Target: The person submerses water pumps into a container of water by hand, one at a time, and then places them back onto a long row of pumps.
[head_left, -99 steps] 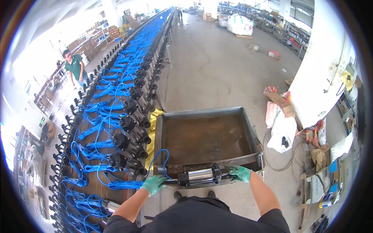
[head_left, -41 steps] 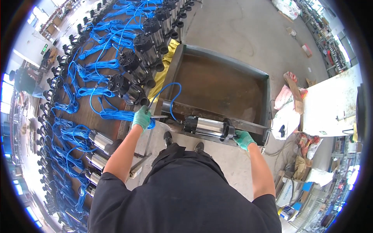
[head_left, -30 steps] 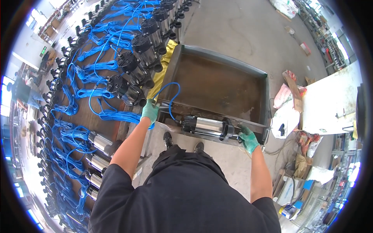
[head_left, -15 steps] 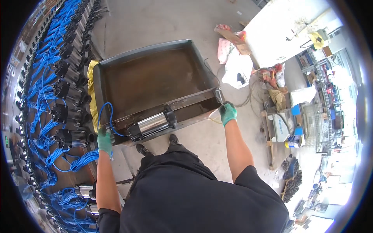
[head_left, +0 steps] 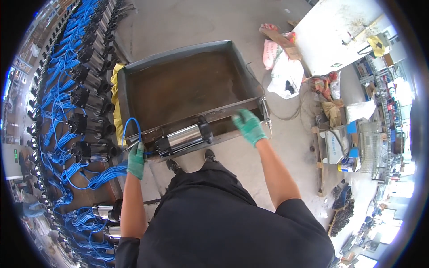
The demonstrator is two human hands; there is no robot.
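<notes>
A cylindrical submersible pump (head_left: 184,138), silver with black ends, lies along the near ledge of a grey metal tank (head_left: 174,51) holding brown water. From its left end a blue cable (head_left: 133,119) loops up over the tank's left corner. My left hand (head_left: 136,163), in a green glove, is closed around the cable beside that end; a small shiny metal piece shows near its fingertips. My right hand (head_left: 250,127), also green-gloved, hovers right of the pump with its fingers apart and nothing in them. A slim metal fitting (head_left: 265,109) sits at the tank's right corner.
Rows of similar pumps (head_left: 91,125) with coiled blue cables stand along the left. Yellow cloth (head_left: 117,102) hangs on the tank's left rim. To the right are white sacks (head_left: 286,76), a hose on the floor, a white panel (head_left: 339,40) and a pallet (head_left: 321,178) with boxes.
My right hand has let go of the metal fitting at the tank's right corner and moved left toward the pump. My left hand has shifted slightly closer to the pump's cable end.
</notes>
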